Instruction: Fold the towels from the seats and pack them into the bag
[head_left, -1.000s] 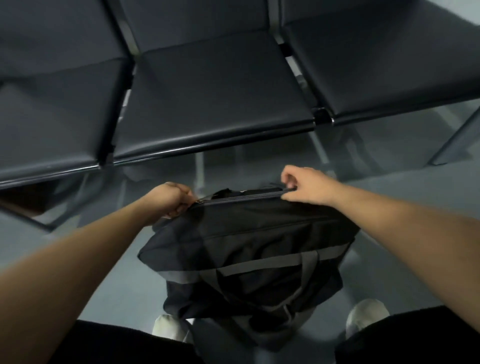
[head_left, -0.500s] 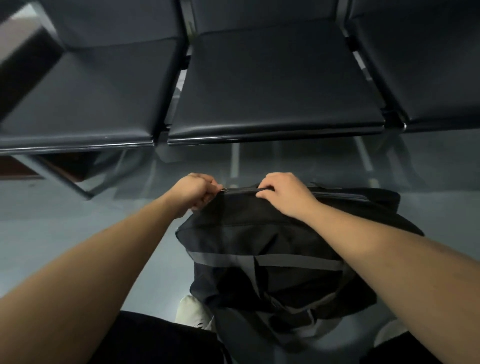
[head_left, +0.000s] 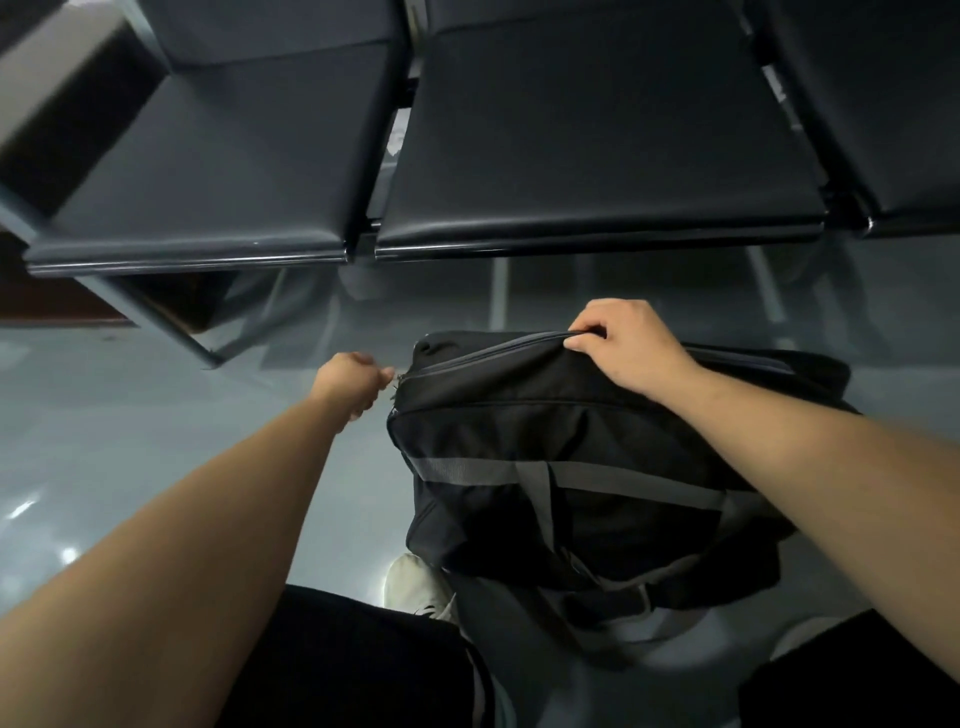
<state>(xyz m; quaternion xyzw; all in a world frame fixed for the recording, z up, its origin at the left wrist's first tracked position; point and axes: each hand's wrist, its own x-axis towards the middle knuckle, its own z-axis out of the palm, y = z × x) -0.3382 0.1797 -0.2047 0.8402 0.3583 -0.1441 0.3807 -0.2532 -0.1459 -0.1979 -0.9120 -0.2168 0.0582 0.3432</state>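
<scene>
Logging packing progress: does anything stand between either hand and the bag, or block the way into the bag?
Nothing stands between them: the left hand pinches the bag at its left end, and the right hand pinches its top. The zip between them looks closed, so the way in is shut.

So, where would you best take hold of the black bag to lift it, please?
By the grey webbing handle on the near side of the bag, coming from above: it hangs in a slack loop that a hand can hook under. The top by the zip is taut fabric, which the right hand only pinches.
</scene>
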